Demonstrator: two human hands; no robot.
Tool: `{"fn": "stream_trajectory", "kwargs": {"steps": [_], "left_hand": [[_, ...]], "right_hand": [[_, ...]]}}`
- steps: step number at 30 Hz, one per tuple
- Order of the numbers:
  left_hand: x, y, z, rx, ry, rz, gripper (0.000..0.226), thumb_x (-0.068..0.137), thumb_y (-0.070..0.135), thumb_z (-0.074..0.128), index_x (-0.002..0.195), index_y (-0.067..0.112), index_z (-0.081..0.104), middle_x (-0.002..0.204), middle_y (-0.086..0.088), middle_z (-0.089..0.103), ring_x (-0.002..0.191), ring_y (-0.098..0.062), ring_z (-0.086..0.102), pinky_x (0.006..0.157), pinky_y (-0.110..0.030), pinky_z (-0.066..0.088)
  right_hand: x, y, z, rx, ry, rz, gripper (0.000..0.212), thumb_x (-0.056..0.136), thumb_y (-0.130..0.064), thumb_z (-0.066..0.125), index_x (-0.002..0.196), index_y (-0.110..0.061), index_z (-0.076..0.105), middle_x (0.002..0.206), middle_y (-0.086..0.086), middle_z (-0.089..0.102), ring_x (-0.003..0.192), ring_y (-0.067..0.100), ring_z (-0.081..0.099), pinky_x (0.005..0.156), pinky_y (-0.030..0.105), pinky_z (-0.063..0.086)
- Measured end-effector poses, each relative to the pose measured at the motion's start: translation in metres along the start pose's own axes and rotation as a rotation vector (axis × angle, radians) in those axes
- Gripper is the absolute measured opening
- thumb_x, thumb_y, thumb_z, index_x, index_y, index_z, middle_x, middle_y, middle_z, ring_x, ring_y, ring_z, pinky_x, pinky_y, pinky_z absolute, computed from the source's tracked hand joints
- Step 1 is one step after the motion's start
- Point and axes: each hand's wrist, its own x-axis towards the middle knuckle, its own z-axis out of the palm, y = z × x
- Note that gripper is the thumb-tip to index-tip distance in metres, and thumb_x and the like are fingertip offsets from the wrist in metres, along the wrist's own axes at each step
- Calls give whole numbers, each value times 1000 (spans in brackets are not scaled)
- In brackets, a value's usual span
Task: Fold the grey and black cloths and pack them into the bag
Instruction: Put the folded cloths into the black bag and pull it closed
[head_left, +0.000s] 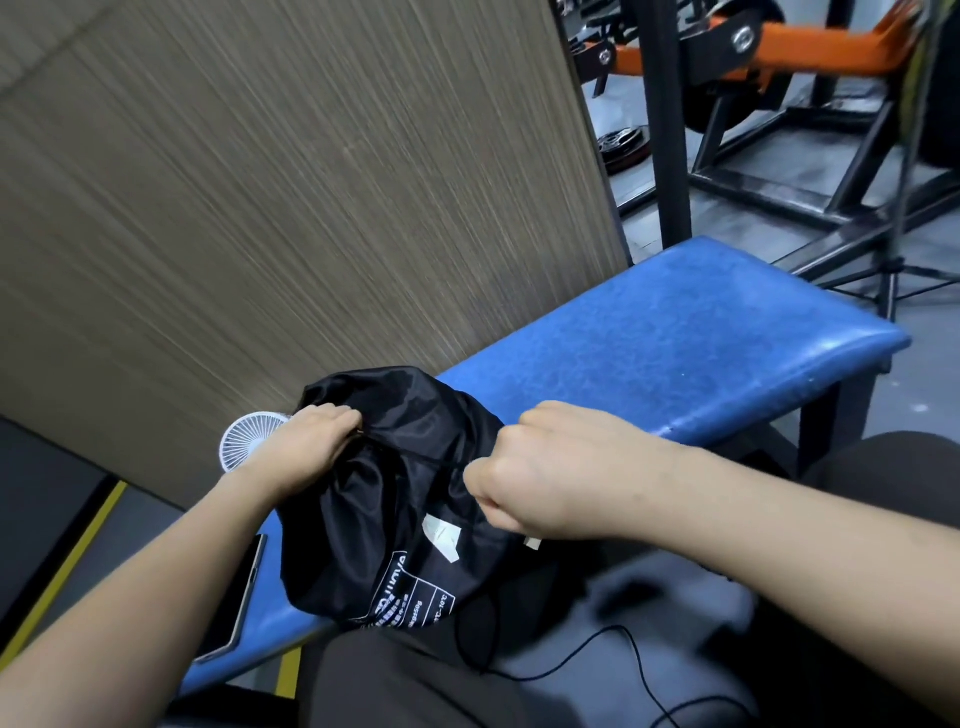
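- Two hands work at one black bag (395, 499), which sits bulging on the near end of a blue padded bench (675, 332), its lower part hanging over the bench's near edge toward our lap.
- Our left hand (306, 447) has its fingers curled over the bag's far-left rim, gripping the fabric at the mouth.
- Our right hand (540, 467) is closed in a fist at the bag's right side; it seems to pinch the fabric or the cord there, though we cannot tell which.
- White printed lettering (410, 597) in a box shows on the bag's near face, and a small white tag (441, 535) lies just above it.
- One thin black cord (483, 639) loops down from the bag and trails over the floor.
- We cannot see the grey and black cloths; whether they are inside the bag is hidden.
- Some other things lie close by: a small white fan (249, 436) just behind our left hand, and a dark tablet (236, 603) flat on the bench under our left forearm.
- Beyond the bench stand a wood-grain panel (291, 197) and orange-and-black gym equipment (779, 52).
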Motion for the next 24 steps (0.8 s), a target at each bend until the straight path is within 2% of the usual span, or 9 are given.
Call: {"fn": "stream_trajectory", "kwargs": {"steps": [3, 6, 10, 13, 16, 18, 21, 24], "left_hand": [[-3, 4, -4, 4, 33, 24, 33, 95, 36, 28, 83, 15, 50, 80, -2, 56, 76, -27, 55, 70, -37, 42], [-7, 8, -6, 9, 72, 46, 30, 94, 36, 32, 81, 16, 50, 78, -1, 56, 74, -26, 55, 68, -37, 43], [-11, 12, -8, 20, 104, 69, 28, 93, 36, 34, 81, 17, 51, 79, 0, 57, 74, -26, 57, 67, -37, 46], [-14, 16, -8, -4, 143, 55, 28, 95, 37, 37, 82, 17, 52, 80, 1, 58, 75, -25, 57, 69, -37, 46], [-14, 19, -9, -52, 168, 38, 19, 97, 29, 52, 84, 16, 56, 81, -1, 60, 79, -28, 59, 71, -38, 44], [-15, 22, -9, -45, 207, 60, 20, 96, 31, 51, 84, 16, 57, 80, -2, 61, 78, -28, 60, 70, -38, 45], [-19, 27, -11, -90, 240, 57, 14, 96, 27, 60, 88, 16, 59, 84, -2, 63, 81, -28, 60, 72, -38, 44], [-22, 26, -8, -152, 298, 33, 15, 97, 32, 57, 96, 17, 58, 91, -1, 63, 85, -25, 58, 77, -36, 41]], "right_hand": [[10, -5, -2, 2, -46, -10, 19, 96, -17, 44, 78, -14, 50, 56, -2, 34, 46, 17, 28, 46, 29, 23], [19, -9, -2, -25, -74, -8, 19, 97, -19, 41, 82, -15, 50, 60, -2, 35, 49, 16, 30, 47, 29, 22], [33, -15, 6, -56, -112, -16, 18, 97, -19, 42, 82, -15, 52, 60, -2, 35, 48, 17, 31, 47, 29, 22], [45, -21, 14, -49, -147, -25, 19, 98, -20, 41, 81, -16, 49, 60, -1, 35, 49, 18, 31, 52, 33, 29], [58, -24, 26, -50, -170, -37, 18, 97, -21, 42, 81, -16, 49, 61, -1, 34, 50, 20, 32, 58, 33, 35], [67, -25, 33, -66, -158, -48, 19, 96, -22, 44, 82, -15, 53, 61, -1, 34, 52, 24, 36, 59, 34, 37], [83, -27, 42, -75, -123, -56, 20, 97, -24, 45, 81, -16, 54, 60, -1, 33, 54, 28, 37, 58, 34, 35], [98, -26, 57, -132, -41, -111, 24, 85, -24, 59, 65, -20, 45, 50, 1, 46, 43, 27, 31, 48, 29, 25]]}}
